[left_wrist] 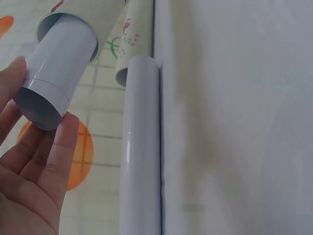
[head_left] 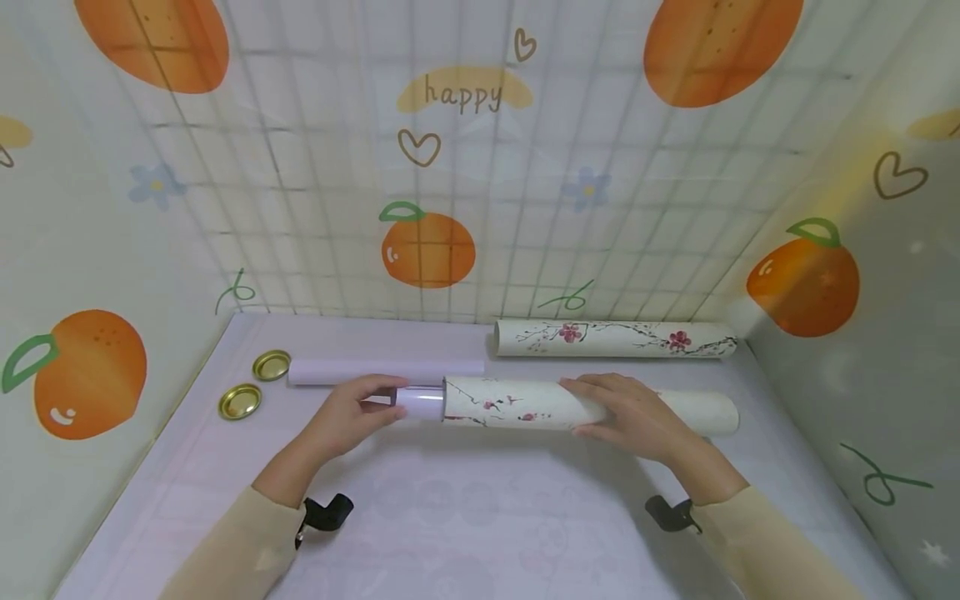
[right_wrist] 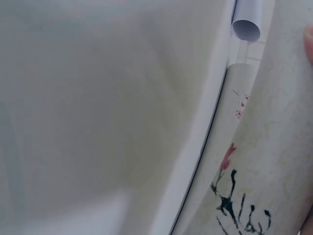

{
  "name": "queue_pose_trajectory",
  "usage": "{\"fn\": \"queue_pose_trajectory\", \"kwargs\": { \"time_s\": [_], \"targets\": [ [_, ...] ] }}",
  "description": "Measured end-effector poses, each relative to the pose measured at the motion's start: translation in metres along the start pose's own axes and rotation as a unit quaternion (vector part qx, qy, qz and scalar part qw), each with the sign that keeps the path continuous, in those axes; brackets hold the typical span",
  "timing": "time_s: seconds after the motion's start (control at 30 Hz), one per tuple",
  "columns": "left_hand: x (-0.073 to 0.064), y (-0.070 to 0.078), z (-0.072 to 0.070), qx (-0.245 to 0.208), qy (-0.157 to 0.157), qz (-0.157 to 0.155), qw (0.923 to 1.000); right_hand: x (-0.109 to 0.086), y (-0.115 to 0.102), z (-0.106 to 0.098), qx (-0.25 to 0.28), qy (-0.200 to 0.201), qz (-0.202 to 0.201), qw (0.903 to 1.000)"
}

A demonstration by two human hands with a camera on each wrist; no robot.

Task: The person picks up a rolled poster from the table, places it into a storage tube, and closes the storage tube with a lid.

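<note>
My left hand (head_left: 348, 417) pinches the end of a glossy white paper roll (head_left: 420, 403), thumb on one side and fingers on the other. The roll's far part is hidden inside a cream mailing tube (head_left: 510, 404) with painted plum blossoms. My right hand (head_left: 626, 414) grips this tube past its middle, fingers over the top and thumb at the near side. In the left wrist view the roll (left_wrist: 61, 58) shows its hollow end and sticks out of the tube's mouth. The right wrist view has the tube (right_wrist: 274, 147) up close, with just a fingertip at the edge.
Behind lies a second blossom tube (head_left: 615, 339), near the back wall. A second white paper roll (head_left: 382, 372) lies on the white table behind my left hand. Two gold metal caps (head_left: 272, 365) (head_left: 240, 402) lie at the left. Fabric-covered grid walls enclose the table.
</note>
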State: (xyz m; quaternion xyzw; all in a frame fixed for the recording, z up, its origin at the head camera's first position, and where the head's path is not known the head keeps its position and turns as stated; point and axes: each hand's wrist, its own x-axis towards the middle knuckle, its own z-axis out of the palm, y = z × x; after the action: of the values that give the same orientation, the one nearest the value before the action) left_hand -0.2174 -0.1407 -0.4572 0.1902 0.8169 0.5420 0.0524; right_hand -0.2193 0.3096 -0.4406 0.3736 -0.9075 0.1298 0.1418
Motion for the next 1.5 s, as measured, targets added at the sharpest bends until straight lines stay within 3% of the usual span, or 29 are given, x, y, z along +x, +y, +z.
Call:
{"fn": "queue_pose_trajectory", "kwargs": {
  "time_s": [0.3,0.97,1.17,1.5],
  "targets": [
    [0.001,0.004,0.006,-0.003,-0.006,0.001,1.0000,0.002,-0.001,0.003,0.012,-0.002,-0.005,0.9999],
    [-0.004,0.013,0.002,0.032,-0.005,-0.010,0.9994,0.005,-0.007,0.005,0.020,-0.026,0.008,0.9994],
    [-0.006,0.012,0.001,0.025,-0.007,0.008,0.9996,0.005,-0.006,0.006,0.012,-0.032,0.014,0.9993],
    [-0.005,0.009,0.001,0.012,-0.003,0.045,0.9989,0.006,-0.006,0.004,-0.008,-0.015,-0.016,0.9997]
  ]
}}
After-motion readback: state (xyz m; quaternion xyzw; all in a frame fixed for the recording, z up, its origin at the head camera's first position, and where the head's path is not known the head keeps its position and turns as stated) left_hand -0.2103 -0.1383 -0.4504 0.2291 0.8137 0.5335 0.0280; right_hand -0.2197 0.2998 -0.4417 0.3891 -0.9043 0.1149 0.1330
